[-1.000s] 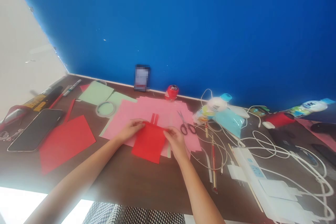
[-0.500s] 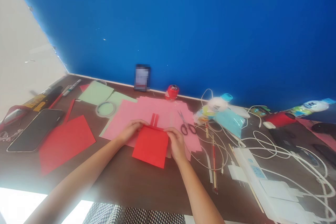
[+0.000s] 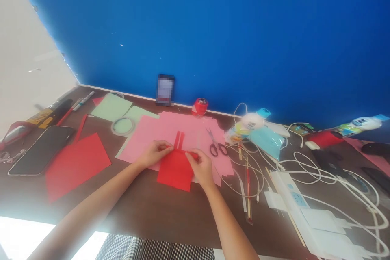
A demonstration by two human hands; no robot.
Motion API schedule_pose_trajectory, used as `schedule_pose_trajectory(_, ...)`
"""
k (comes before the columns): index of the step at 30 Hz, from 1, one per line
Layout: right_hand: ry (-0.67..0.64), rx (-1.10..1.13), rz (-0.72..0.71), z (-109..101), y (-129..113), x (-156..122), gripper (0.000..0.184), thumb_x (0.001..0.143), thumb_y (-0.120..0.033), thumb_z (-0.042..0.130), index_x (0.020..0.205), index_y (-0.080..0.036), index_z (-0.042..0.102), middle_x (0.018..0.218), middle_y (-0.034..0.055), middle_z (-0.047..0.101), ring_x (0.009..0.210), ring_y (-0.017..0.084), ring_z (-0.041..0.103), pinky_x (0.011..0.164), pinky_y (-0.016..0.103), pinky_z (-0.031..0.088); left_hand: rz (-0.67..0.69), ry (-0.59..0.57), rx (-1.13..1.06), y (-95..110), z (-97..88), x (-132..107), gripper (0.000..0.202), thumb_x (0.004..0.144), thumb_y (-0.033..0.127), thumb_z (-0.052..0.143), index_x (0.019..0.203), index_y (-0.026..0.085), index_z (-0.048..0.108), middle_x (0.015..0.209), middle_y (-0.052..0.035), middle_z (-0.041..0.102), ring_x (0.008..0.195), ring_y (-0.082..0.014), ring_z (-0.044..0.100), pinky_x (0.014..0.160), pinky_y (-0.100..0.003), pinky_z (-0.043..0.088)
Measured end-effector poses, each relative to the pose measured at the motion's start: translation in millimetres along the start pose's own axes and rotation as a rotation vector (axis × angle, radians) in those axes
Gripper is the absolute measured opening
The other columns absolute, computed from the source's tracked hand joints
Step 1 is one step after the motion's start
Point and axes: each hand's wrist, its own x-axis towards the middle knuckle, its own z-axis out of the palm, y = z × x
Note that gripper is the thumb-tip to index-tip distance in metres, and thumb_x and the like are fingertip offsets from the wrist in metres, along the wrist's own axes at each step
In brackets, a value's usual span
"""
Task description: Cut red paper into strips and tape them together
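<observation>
The left hand (image 3: 156, 153) and the right hand (image 3: 201, 167) hold a small red paper (image 3: 175, 175), the grip of each closed in a pinch near one end of its far edge. The red paper is in front of the person, overlapping the near side of the pink sheets (image 3: 144, 134). Two narrow red strips (image 3: 181, 141) project beyond the far edge, between the hands; whether they are joined to it cannot be told. To the right, scissors (image 3: 223, 149) lie on the pink sheets, blades pointing away from the person. To the left, a ring-shaped roll (image 3: 113, 127) rests on light green paper (image 3: 111, 107); nearer, a larger red sheet (image 3: 79, 166) lies beside a phone (image 3: 39, 150) on the table (image 3: 143, 211). At far right, a white power strip (image 3: 284, 187) lies among looped cables (image 3: 332, 178).
</observation>
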Motion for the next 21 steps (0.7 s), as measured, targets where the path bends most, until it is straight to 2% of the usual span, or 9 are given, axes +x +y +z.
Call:
schedule_pose_trajectory(8,-0.008,-0.020,0.016,0.7,0.2,-0.6,0.020,0.074,-0.038,0.057,0.073,-0.018,0.063,0.074,0.0049,0.066,0.073,0.020,0.061,0.067,0.032,0.049,-0.005,-0.068,0.043,1.7,4.7,-2.7,0.036,0.074,0.048,0.056,0.084,0.015,0.065,0.084,-0.0074,0.067,0.075,-0.0210,0.063,0.062,-0.029,0.049)
schedule_pose_trajectory(12,-0.012,-0.041,0.018,1.6,0.0,-1.5,0.020,0.076,-0.038,0.055,0.073,-0.019,0.062,0.074,0.0040,0.066,0.072,0.020,0.061,0.065,0.030,0.048,0.000,-0.051,0.032,0.9,6.3,-2.0,0.037,0.075,0.050,0.054,0.079,0.015,0.065,0.079,-0.0062,0.067,0.072,-0.0204,0.062,0.058,-0.027,0.048)
schedule_pose_trajectory(15,-0.006,-0.153,-0.114,0.8,0.0,-1.6,0.017,0.078,-0.036,0.054,0.074,-0.021,0.062,0.075,0.0041,0.065,0.073,0.020,0.060,0.068,0.032,0.047,0.038,-0.046,0.088,1.4,6.2,-2.0,0.038,0.077,0.050,0.051,0.077,0.014,0.064,0.075,-0.0047,0.065,0.067,-0.0180,0.060,0.056,-0.026,0.047)
schedule_pose_trajectory(18,-0.055,-0.279,-0.260,-0.6,1.2,-1.0,0.014,0.079,-0.034,0.053,0.077,-0.024,0.062,0.079,0.0045,0.065,0.078,0.021,0.058,0.075,0.035,0.044,0.073,-0.067,0.169,2.1,5.6,-2.9,0.039,0.079,0.049,0.049,0.075,0.014,0.064,0.071,-0.0040,0.064,0.063,-0.0158,0.057,0.054,-0.024,0.044)
schedule_pose_trajectory(21,-0.082,-0.338,-0.274,-1.5,2.3,-0.6,0.015,0.081,-0.033,0.051,0.075,-0.025,0.061,0.075,0.0035,0.065,0.074,0.021,0.056,0.073,0.036,0.042,0.074,-0.102,0.180,2.8,5.6,-3.8,0.038,0.081,0.047,0.046,0.075,0.014,0.064,0.071,-0.0038,0.063,0.061,-0.0147,0.054,0.052,-0.024,0.041)
